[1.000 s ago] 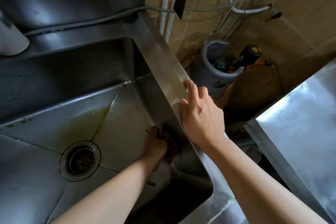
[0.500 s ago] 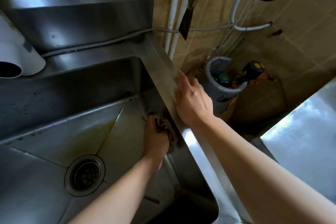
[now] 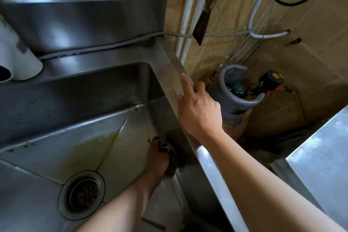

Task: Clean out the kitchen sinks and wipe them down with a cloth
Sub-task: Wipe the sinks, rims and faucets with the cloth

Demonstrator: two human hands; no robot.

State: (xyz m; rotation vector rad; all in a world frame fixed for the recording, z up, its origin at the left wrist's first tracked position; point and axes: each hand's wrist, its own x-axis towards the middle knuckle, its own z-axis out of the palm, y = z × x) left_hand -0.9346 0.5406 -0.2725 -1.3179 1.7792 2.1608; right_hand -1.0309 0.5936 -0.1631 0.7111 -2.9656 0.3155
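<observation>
Left hand (image 3: 157, 160) grips cloth (image 3: 167, 153) against sink (image 3: 165, 118) wall — right hand (image 3: 199, 111) flat, fingers straight, on rim.

Tan tiled wall (image 3: 310, 47) at far right carries white pipes (image 3: 190, 24) and a black cable (image 3: 301, 2). A grey gas cylinder (image 3: 235, 100) stands below; steel table (image 3: 323, 156) near right.

Your left hand (image 3: 157, 158) grips the cloth (image 3: 170, 153) against the sink's (image 3: 47, 100) right wall; the drain (image 3: 82, 194) lies left of it, your right hand (image 3: 199, 111) on the rim above.
</observation>
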